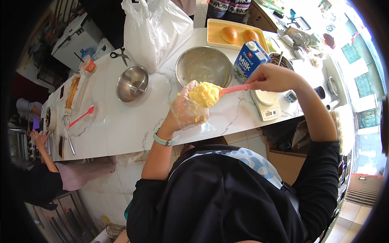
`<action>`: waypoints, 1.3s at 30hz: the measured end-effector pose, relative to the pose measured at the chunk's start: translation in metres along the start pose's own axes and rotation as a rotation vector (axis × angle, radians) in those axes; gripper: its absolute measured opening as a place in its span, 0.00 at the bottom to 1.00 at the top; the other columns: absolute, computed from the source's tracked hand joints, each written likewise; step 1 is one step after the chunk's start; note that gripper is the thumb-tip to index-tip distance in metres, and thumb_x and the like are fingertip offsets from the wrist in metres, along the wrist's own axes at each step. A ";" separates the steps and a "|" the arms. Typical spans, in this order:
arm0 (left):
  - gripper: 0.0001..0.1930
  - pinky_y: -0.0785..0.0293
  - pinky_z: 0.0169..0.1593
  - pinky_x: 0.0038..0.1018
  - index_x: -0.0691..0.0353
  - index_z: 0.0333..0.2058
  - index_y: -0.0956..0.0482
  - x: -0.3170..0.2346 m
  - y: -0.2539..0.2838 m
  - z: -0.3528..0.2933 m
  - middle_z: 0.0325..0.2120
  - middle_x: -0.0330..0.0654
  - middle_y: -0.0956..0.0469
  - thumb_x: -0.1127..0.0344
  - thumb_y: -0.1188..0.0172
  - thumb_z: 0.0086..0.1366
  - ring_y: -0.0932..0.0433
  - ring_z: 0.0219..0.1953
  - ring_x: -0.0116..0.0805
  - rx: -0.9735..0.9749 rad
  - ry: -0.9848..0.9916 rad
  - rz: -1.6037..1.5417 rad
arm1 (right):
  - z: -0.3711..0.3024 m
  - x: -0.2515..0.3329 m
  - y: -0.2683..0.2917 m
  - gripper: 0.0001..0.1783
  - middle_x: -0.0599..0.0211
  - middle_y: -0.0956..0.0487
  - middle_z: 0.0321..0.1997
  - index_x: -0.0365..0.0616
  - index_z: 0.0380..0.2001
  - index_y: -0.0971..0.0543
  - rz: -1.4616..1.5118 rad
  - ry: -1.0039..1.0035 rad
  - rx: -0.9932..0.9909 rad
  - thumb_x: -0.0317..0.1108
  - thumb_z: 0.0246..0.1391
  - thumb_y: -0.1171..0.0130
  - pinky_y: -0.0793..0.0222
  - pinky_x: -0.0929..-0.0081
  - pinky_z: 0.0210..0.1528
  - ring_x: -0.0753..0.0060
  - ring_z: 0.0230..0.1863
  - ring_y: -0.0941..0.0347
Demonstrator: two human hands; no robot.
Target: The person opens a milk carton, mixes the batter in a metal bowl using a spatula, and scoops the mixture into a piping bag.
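Gloved left hand (187,108) cupped — right hand (272,77) levelling pink spatula (234,88)

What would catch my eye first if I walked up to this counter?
Likely the lump of yellow dough mid-frame, heaped on a pink spatula held by the right hand, with the gloved left hand cupped against it. Behind it on the white marble counter sit a large steel bowl and a blue milk carton.

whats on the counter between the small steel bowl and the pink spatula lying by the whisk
Nothing: in the head view, only bare white marble counter lies between the small steel bowl and the pink spatula.
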State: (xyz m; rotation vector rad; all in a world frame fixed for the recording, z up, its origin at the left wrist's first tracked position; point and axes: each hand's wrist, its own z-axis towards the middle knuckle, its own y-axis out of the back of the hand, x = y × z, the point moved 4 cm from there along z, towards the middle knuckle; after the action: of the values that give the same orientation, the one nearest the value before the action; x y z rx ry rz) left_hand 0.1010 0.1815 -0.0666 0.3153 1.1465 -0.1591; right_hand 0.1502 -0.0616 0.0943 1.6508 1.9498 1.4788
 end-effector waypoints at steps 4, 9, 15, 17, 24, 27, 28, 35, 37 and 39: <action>0.47 0.25 0.49 0.31 0.63 0.60 0.43 -0.022 -0.019 0.015 0.48 0.43 0.29 0.67 0.24 0.43 0.27 0.47 0.33 0.147 0.128 -0.494 | 0.007 0.017 0.035 0.14 0.67 0.20 0.26 0.46 0.40 0.18 -0.156 -0.008 0.075 0.39 0.54 0.43 0.34 0.77 0.31 0.79 0.27 0.28; 0.51 0.25 0.48 0.30 0.63 0.62 0.45 -0.033 -0.029 0.027 0.49 0.45 0.29 0.67 0.23 0.41 0.26 0.46 0.32 0.166 0.012 -0.574 | 0.012 0.087 0.056 0.10 0.68 0.20 0.24 0.53 0.36 0.16 -0.669 0.078 0.094 0.35 0.51 0.44 0.34 0.73 0.29 0.72 0.26 0.28; 0.49 0.28 0.53 0.29 0.66 0.62 0.44 -0.053 -0.042 0.040 0.52 0.46 0.30 0.69 0.24 0.43 0.28 0.51 0.33 0.103 -0.143 -0.394 | 0.000 0.123 0.032 0.07 0.76 0.24 0.18 0.56 0.16 0.22 -1.237 0.392 -0.194 0.34 0.45 0.41 0.41 0.74 0.47 0.76 0.26 0.28; 0.48 0.30 0.55 0.29 0.67 0.62 0.44 -0.057 -0.042 0.041 0.53 0.46 0.31 0.70 0.25 0.44 0.29 0.53 0.34 0.077 -0.160 -0.333 | -0.006 0.133 0.027 0.06 0.78 0.24 0.19 0.57 0.17 0.22 -1.316 0.380 -0.251 0.34 0.45 0.40 0.43 0.74 0.50 0.77 0.27 0.27; 0.38 0.30 0.54 0.29 0.69 0.60 0.42 -0.076 -0.034 0.059 0.53 0.49 0.30 0.70 0.32 0.53 0.29 0.53 0.33 -0.030 -0.179 -0.222 | -0.001 0.133 0.014 0.04 0.78 0.23 0.21 0.56 0.19 0.20 -1.435 0.433 -0.368 0.31 0.40 0.40 0.44 0.71 0.57 0.78 0.35 0.26; 0.28 0.28 0.50 0.29 0.68 0.55 0.35 -0.085 -0.029 0.055 0.46 0.49 0.25 0.72 0.36 0.56 0.24 0.47 0.33 -0.080 -0.153 -0.091 | -0.015 0.122 0.039 0.05 0.76 0.24 0.21 0.55 0.19 0.20 -1.238 0.427 -0.459 0.29 0.38 0.40 0.44 0.70 0.57 0.76 0.35 0.27; 0.23 0.26 0.47 0.29 0.67 0.52 0.30 -0.089 -0.023 0.051 0.41 0.49 0.22 0.73 0.38 0.57 0.22 0.43 0.33 -0.100 -0.107 0.015 | -0.017 0.122 0.046 0.04 0.74 0.24 0.20 0.53 0.19 0.20 -1.213 0.420 -0.490 0.28 0.37 0.41 0.45 0.71 0.55 0.74 0.34 0.27; 0.10 0.29 0.40 0.19 0.68 0.42 0.22 -0.079 -0.019 0.060 0.35 0.41 0.20 0.70 0.48 0.66 0.25 0.36 0.21 -0.032 -0.057 0.244 | -0.004 0.113 0.021 0.03 0.76 0.25 0.19 0.51 0.18 0.24 -1.375 0.348 -0.333 0.31 0.36 0.39 0.45 0.74 0.50 0.76 0.30 0.29; 0.10 0.31 0.37 0.17 0.68 0.43 0.23 -0.074 -0.023 0.062 0.33 0.39 0.21 0.71 0.49 0.66 0.28 0.33 0.18 -0.060 0.008 -0.171 | -0.006 0.112 0.022 0.05 0.77 0.27 0.18 0.51 0.17 0.26 -1.326 0.468 -0.461 0.33 0.36 0.39 0.45 0.75 0.49 0.76 0.29 0.29; 0.09 0.30 0.35 0.21 0.68 0.40 0.24 -0.079 -0.025 0.068 0.29 0.38 0.22 0.72 0.50 0.66 0.28 0.31 0.21 0.018 -0.023 -0.163 | -0.007 0.111 0.021 0.05 0.77 0.28 0.17 0.51 0.17 0.27 -1.311 0.490 -0.470 0.33 0.36 0.39 0.44 0.75 0.48 0.76 0.28 0.29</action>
State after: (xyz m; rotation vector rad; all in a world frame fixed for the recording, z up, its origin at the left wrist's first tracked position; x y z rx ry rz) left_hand 0.1206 0.1332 0.0264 0.2352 1.1482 -0.3161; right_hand 0.1184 0.0234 0.1614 -0.2929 1.9081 1.5031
